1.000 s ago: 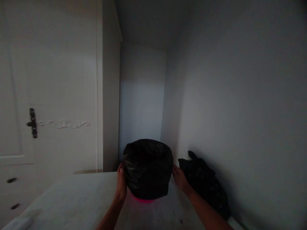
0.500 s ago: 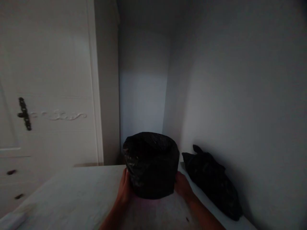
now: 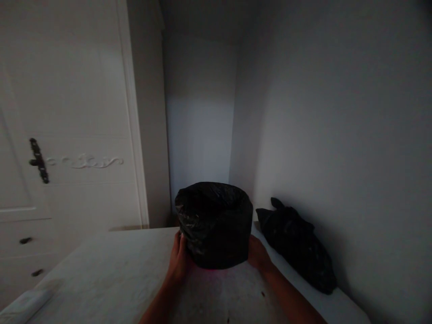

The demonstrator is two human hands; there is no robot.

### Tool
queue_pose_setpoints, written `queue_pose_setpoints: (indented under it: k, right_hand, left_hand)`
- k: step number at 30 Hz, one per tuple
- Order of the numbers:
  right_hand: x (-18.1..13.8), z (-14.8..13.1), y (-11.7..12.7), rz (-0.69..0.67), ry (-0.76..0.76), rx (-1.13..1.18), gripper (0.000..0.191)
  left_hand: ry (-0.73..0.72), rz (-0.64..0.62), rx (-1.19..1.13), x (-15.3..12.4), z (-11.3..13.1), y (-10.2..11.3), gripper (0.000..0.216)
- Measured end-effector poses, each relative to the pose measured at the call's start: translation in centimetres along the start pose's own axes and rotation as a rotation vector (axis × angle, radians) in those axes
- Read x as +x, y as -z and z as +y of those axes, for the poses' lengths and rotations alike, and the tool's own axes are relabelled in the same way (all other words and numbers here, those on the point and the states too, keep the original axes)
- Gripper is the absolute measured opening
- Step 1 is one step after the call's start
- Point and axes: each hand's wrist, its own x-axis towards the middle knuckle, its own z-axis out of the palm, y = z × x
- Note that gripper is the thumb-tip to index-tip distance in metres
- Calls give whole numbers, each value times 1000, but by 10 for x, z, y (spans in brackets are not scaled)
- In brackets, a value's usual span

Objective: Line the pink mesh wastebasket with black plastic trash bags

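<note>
The fingers of the left hand (image 3: 177, 260) were found curved against the left side of a black bag (image 3: 218, 238), with the thumb side toward the viewer. Those of the right hand (image 3: 259, 254) met its right side, their tips out of sight behind the plastic. The two hands had hold of the bag between them, each spread only as far as its side allowed; how tightly the hidden fingertips were bent could not be told. The bag stood on the counter (image 3: 121, 265), near the middle of the view, its mouth gaping upward and its rim creased. The inside was too dark to read. A strip of pink (image 3: 212, 270) showed beneath its lower edge. A small dark speck (image 3: 263, 294) lay on the counter near the right forearm. To the right of that arm, a second bag (image 3: 299, 249), also black, lay slantwise beside the wall (image 3: 337, 157), two pointed ends standing out at its far end. A pale object (image 3: 27, 306), not identifiable, lay at the lower left corner. Beyond the counter on the left stood a white wardrobe (image 3: 81, 99), bearing a dark handle (image 3: 39, 160), a raised scroll (image 3: 91, 162) and two dark knobs (image 3: 25, 240) below.
</note>
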Motion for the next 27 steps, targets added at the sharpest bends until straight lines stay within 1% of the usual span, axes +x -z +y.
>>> queue_pose_setpoints:
  k: [4, 7, 9, 13, 20, 24, 27]
  right_hand:
    - [-1, -4, 4, -13, -47, 76, 50]
    - [-1, -6, 6, -4, -35, 109, 49]
    - [-1, -6, 7, 2, -15, 106, 48]
    - [-1, -6, 6, -11, -14, 79, 48]
    - [-1, -9, 6, -21, -39, 78, 50]
    - [-1, -9, 7, -21, -57, 62, 51]
    - [-1, -6, 6, -22, -32, 44, 52]
  left_hand:
    - [-1, 8, 16, -1, 5, -1, 71]
    - [11, 13, 9, 0, 5, -2, 74]
    - [12, 16, 7, 0, 3, -2, 75]
    - [-7, -9, 0, 0, -1, 0, 69]
    - [-4, 6, 5, -1, 4, -2, 68]
    - [-15, -6, -6, -2, 2, -1, 68]
    - [-19, -13, -2, -1, 1, -1, 68]
